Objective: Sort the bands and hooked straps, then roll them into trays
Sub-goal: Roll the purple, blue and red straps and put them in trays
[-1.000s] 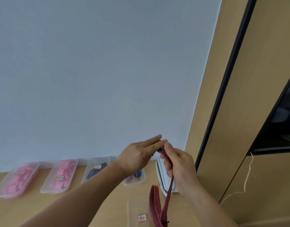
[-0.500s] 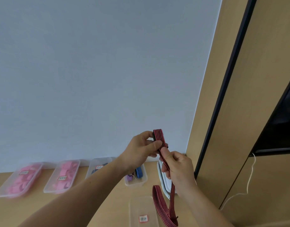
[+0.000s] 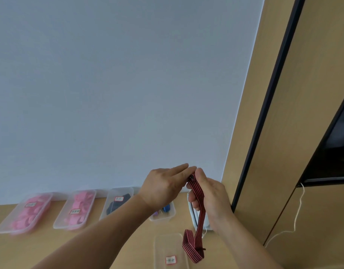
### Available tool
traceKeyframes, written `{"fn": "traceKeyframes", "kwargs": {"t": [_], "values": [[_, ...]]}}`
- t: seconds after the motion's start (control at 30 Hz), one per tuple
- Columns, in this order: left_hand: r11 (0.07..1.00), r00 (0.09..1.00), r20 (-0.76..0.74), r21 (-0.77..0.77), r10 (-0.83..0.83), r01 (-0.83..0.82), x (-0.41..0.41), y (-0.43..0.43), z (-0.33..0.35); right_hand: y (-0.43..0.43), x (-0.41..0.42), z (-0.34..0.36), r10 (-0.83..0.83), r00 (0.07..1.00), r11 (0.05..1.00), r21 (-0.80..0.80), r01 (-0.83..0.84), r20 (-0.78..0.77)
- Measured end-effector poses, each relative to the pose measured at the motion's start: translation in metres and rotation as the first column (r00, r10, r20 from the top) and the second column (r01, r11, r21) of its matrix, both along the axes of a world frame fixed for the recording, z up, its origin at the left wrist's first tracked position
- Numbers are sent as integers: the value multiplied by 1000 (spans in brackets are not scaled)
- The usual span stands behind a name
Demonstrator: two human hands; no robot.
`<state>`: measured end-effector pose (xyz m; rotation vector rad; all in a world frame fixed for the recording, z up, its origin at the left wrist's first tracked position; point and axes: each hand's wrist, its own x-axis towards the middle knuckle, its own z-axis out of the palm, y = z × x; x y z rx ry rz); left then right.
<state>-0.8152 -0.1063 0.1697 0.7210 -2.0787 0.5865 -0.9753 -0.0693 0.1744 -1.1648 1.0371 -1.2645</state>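
Observation:
A red and black striped strap [image 3: 198, 214] hangs in the air in front of me. My right hand [image 3: 210, 197] grips its upper part, thumb pressed on the small rolled top end. My left hand [image 3: 163, 185] meets it there, fingers stretched out and pinching the same rolled end. The strap's lower part folds into a loop over a clear labelled tray [image 3: 170, 251] on the wooden table [image 3: 128, 239].
Along the wall stand two clear trays of pink bands [image 3: 23, 212] [image 3: 76, 208], a tray with black straps [image 3: 116, 202], and a small tray with blue and purple rolls [image 3: 164, 212]. A white stack of lids [image 3: 194, 216] leans by the wooden cabinet [image 3: 283, 171]. A white cord [image 3: 295, 220] hangs at the right.
The strap's flat top end has been curled into a small roll between both hands. My left fingers have stretched out over it, and the hanging loop has risen a little.

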Motion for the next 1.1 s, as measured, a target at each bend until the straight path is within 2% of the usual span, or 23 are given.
{"fn": "traceKeyframes", "kwargs": {"t": [0.1, 0.13, 0.17, 0.2, 0.23, 0.27, 0.3, 0.33, 0.37, 0.4, 0.47, 0.53, 0.57, 0.63, 0.8, 0.87, 0.93, 0.97, 1.03, 1.1], "values": [[1000, 999, 36, -26, 8, -7, 3, -4, -4, 0, 2, -3, -28, 999, 999, -33, 29, 14], [999, 1000, 8, 52, 6, -6, 2, -4, -5, 0, 2, -3, -47, 999, 998, -50, 48, 22], [980, 997, -82, 197, 14, 2, -1, -3, -7, -1, 2, -3, -65, 997, 995, -69, 67, 31], [911, 975, -218, 410, 46, 48, -2, -1, -6, -1, 3, -3, -72, 997, 993, -92, 75, 36], [752, 916, -384, 637, 118, 170, -4, 2, -4, -2, 3, -2, -70, 997, 991, -115, 73, 32], [516, 813, -537, 773, 222, 369, -6, 4, 2, -2, 3, -2, -62, 998, 989, -135, 64, 19], [293, 697, -636, 772, 331, 565, -7, 4, 8, -3, 3, -3, -54, 999, 987, -149, 55, 5], [145, 639, -665, 728, 386, 670, -8, 5, 11, -3, 3, -4, -50, 999, 987, -154, 48, -7], [68, 643, -668, 712, 374, 699, -8, 4, 14, -3, 2, -6, -47, 999, 987, -156, 44, -17], [39, 675, -667, 719, 315, 694, -7, 4, 16, -3, 3, -8, -43, 999, 986, -160, 38, -28], [39, 708, -678, 727, 198, 686, -6, 8, 18, -3, 4, -13, -34, 998, 986, -164, 26, -46], [27, 651, -722, 675, 234, 738, -5, 6, 21, -3, 5, -15, -36, 997, 988, -152, 26, -63], [39, 608, -749, 638, 263, 769, -5, 6, 22, -3, 6, -15, -40, 997, 991, -133, 31, -69], [147, 581, -771, 626, 259, 766, -4, 5, 24, -5, 7, -16, -50, 996, 996, -75, 45, -68], [458, 758, -647, 700, 80, 548, -8, 5, 28, -7, 4, -13, -45, 998, 999, -31, 44, -39], [626, 842, -533, 685, 81, 373, -4, 3, 27, -6, 3, -9, -18, 1000, 1000, -23, 17, -16], [813, 939, -337, 565, 70, 143, -1, 3, 22, -5, 2, -5, -8, 1000, 1000, -23, 8, -7], [873, 966, -251, 481, 57, 73, 0, 3, 20, -5, 3, -4, -6, 1000, 1000, -24, 6, -3], [933, 990, -139, 360, 30, 22, 0, 5, 15, -5, 3, -2, -3, 1000, 1000, -19, 4, 6], [968, 996, -83, 248, -28, 48, 3, 2, 9, -5, 3, -2, -4, 1000, 1000, -10, 4, 16]]}}
